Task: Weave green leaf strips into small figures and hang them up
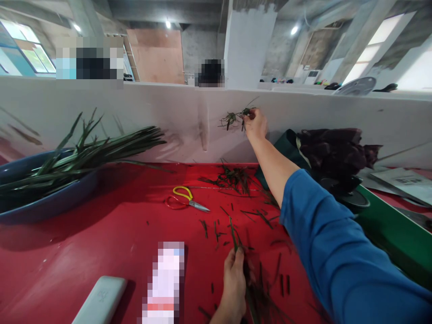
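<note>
My right hand [257, 124] is stretched far forward by the white partition, its fingers pinched on a small tangled bunch of green leaf pieces [231, 118]. Low in the middle of the view, my left hand [235, 279] grips long, narrow green leaf strips [232, 231], with one thin end pointing up past the thumb. The lower ends of these strips spread downward and look blurred. Between my hands lie a heap of leaf scraps [236, 179] and several short cut bits. Scissors [189, 200] with one yellow and one red handle lie partly open to the left.
A blue basin [50, 204] full of long leaves stands at the left. A white power bank [101, 299] and a blurred-out phone [165, 283] lie in front. Dark wrapped material [334, 148] and a green board [391, 238] are at the right. The partition [151, 105] bounds the red table.
</note>
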### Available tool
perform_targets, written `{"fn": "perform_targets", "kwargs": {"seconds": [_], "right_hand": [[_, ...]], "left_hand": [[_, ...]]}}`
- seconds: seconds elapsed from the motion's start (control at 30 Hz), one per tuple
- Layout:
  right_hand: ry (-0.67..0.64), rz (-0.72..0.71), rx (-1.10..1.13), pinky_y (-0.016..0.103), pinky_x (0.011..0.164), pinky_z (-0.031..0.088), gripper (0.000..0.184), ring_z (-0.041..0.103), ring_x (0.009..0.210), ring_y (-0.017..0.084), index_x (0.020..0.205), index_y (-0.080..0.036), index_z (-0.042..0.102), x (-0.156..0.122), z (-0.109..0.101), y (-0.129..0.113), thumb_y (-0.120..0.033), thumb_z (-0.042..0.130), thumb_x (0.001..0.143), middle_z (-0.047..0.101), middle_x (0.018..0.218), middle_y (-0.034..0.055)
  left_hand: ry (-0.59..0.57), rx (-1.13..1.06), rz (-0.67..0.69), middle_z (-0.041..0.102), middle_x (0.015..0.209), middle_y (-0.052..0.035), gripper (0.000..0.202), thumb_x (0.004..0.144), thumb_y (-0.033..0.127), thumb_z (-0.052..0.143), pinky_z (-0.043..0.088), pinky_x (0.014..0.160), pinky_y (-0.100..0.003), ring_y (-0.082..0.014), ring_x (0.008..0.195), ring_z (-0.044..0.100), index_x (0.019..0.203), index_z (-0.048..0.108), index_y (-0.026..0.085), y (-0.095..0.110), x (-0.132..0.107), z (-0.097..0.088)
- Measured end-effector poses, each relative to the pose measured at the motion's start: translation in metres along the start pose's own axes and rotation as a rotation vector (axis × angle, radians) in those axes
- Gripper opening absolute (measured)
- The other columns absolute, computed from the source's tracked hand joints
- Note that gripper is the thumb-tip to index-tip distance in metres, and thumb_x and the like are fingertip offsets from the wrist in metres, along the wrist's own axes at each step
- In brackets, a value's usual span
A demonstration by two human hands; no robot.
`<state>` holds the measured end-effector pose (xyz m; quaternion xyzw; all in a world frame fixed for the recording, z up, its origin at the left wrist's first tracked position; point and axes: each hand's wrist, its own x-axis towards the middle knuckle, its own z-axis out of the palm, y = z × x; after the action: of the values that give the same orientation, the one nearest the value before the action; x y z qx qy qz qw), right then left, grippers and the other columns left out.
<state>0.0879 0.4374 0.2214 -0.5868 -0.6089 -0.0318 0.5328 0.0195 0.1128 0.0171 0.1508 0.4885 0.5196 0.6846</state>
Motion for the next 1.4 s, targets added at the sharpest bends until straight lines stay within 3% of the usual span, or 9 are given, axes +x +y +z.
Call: {"fn": "perform_targets", "kwargs": {"seconds": [0.93, 1.3, 1.4], "right_hand": [[-0.022, 0.102, 0.037, 0.042, 0.075, 0.041, 0.042, 0.055, 0.083, 0.021, 0.098, -0.017, 0.051, -0.014, 0.000, 0.003, -0.046, 0.051, 0.067, 0.060, 0.085, 0.0059], [-0.068, 0.067, -0.032, 0.039, 0.074, 0.041, 0.030, 0.056, 0.083, 0.022, 0.092, -0.017, 0.057, -0.026, 0.001, 0.010, -0.037, 0.048, 0.072, 0.062, 0.086, 0.0076], [-0.146, 0.067, -0.124, 0.036, 0.074, 0.042, 0.029, 0.055, 0.087, 0.021, 0.094, -0.018, 0.057, -0.041, 0.007, 0.016, -0.035, 0.043, 0.075, 0.062, 0.090, 0.0082]], "left_hand": [[-0.023, -0.031, -0.001, 0.043, 0.046, 0.0057, 0.040, 0.063, 0.053, 0.052, 0.023, 0.035, -0.017, -0.0042, 0.034, 0.035, 0.076, 0.046, 0.015, 0.002, 0.000, -0.002], [-0.034, -0.033, 0.004, 0.044, 0.046, 0.0050, 0.042, 0.062, 0.054, 0.053, 0.021, 0.034, -0.016, -0.0038, 0.032, 0.034, 0.078, 0.049, 0.015, 0.001, 0.001, -0.001], [-0.039, -0.022, 0.015, 0.044, 0.046, 0.0048, 0.041, 0.063, 0.053, 0.052, 0.022, 0.034, -0.016, -0.0041, 0.033, 0.035, 0.078, 0.048, 0.014, 0.000, 0.002, -0.002]]}}
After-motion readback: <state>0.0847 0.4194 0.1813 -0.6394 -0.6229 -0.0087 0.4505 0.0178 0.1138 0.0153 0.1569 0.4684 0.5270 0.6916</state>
